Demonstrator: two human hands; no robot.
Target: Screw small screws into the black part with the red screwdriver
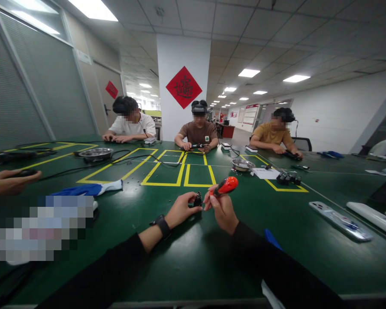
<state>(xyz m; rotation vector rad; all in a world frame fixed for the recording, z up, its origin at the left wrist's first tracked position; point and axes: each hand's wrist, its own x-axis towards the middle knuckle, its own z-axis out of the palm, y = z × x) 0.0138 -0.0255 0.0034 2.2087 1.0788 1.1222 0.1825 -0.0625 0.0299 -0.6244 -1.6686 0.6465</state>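
The left hand (181, 209) grips an upright black part (197, 200), while the right hand (224, 210), at its three o'clock, grips a red-handled tool (228, 185) slanting toward two o'clock.

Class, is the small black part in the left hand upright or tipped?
Upright: the left hand holds the small black part, silvery tip up.

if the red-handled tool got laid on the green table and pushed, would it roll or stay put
The red-handled tool would probably roll, since its bulbous handle looks rounded. It might slide a little too, as the green table has a smooth sheen. It seems stiff: the handle shows no sag above the right hand.
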